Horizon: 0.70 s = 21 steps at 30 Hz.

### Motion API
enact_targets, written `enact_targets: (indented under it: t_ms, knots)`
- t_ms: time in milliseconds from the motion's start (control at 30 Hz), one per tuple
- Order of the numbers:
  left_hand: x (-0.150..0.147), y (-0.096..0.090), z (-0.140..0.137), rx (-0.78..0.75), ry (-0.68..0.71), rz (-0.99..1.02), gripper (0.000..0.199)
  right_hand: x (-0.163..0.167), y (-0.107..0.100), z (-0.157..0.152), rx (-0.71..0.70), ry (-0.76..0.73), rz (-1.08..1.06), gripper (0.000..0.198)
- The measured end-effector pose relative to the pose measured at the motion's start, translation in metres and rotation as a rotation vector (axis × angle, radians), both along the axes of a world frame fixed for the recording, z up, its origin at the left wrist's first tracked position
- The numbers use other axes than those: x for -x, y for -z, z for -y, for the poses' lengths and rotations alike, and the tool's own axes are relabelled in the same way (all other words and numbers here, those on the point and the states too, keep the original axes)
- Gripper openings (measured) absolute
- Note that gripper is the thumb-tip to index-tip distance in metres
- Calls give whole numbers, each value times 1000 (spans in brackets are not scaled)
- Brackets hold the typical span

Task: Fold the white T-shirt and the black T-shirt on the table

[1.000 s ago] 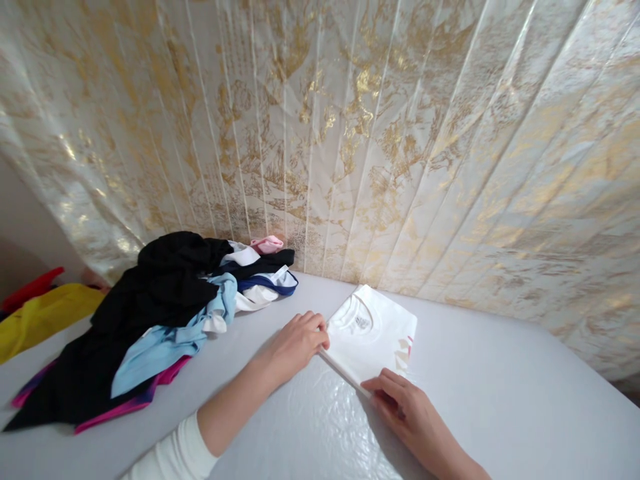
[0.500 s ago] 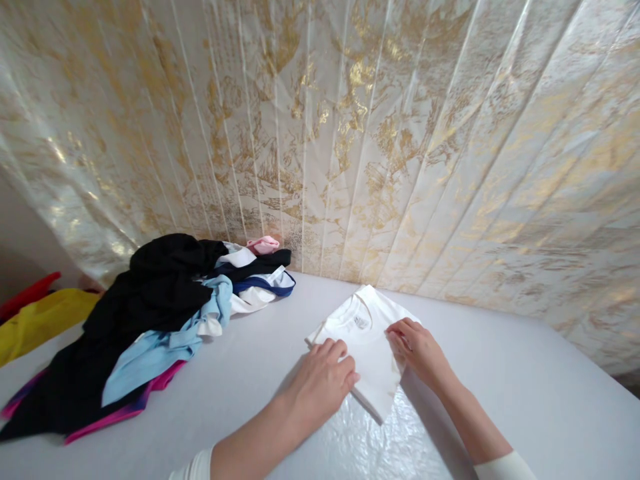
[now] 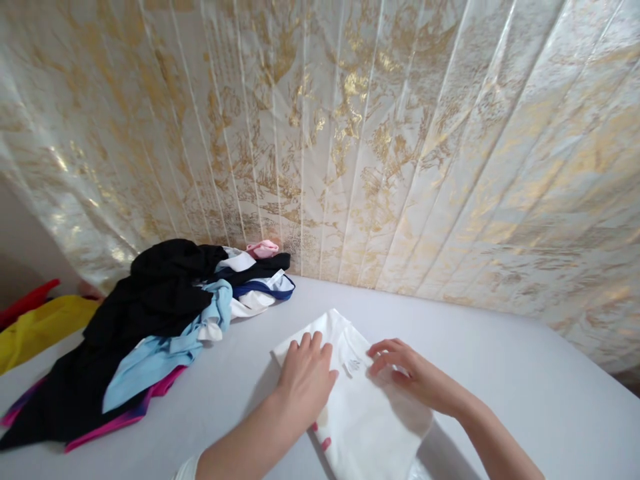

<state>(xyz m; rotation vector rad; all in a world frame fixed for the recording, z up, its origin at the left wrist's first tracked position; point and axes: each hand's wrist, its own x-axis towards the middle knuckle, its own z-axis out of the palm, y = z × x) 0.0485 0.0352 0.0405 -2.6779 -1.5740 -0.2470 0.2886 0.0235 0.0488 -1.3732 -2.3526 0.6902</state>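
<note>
A folded white T-shirt (image 3: 375, 427) lies on the table in front of me, its collar end pointing away. Printed text shows inside the neckline, and small red marks show along its left edge. My left hand (image 3: 309, 373) lies on the shirt's upper left part, palm down, fingers slightly apart. Over the right side of the collar is my right hand (image 3: 407, 373), fingers bent and parted from the thumb. Its fingertips are at the cloth, and whether they press on it I cannot tell. The shirt's near end runs out of view at the bottom.
A heap of clothes (image 3: 155, 300), mostly black with light blue, white, pink and navy pieces, lies at the left. Yellow cloth (image 3: 45, 327) and red cloth (image 3: 30, 301) are at the far left. A gold-patterned curtain (image 3: 320, 147) hangs behind the white table (image 3: 520, 387).
The shirt has come nearer and left, and more of its length and the red marks now show. My left hand has moved slightly left; my right hand's fingers have spread from their pinch.
</note>
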Motion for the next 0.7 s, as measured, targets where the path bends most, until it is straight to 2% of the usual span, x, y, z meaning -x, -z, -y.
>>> enact_targets:
  t_ms: [67, 200, 267, 333, 400, 533, 600, 700]
  knots:
    - [-2, 8, -6, -10, 43, 21, 24, 3, 9, 1, -16, -16, 6, 39]
    - [-7, 19, -47, -37, 163, 79, 34, 14, 15, 5, -104, 123, 83, 32]
    - [-15, 18, -66, -42, 199, 125, 33, 18, 13, 8, -135, 183, 142, 30]
    - [-22, 12, -73, -53, 216, 184, 31, 21, 11, 11, -143, 235, 188, 28]
    - [-23, 5, -64, -65, 222, 247, 29, 22, 9, 13, -121, 275, 216, 26]
    - [-2, 0, -18, -17, 229, 334, 15, 20, 3, 20, -124, 303, 272, 24]
    - [14, 4, 4, 105, 245, 403, 22, 20, -2, 27, -146, 245, 248, 30]
    - [30, 11, 20, 210, 265, 439, 27, 23, -7, 42, -112, 57, 130, 41]
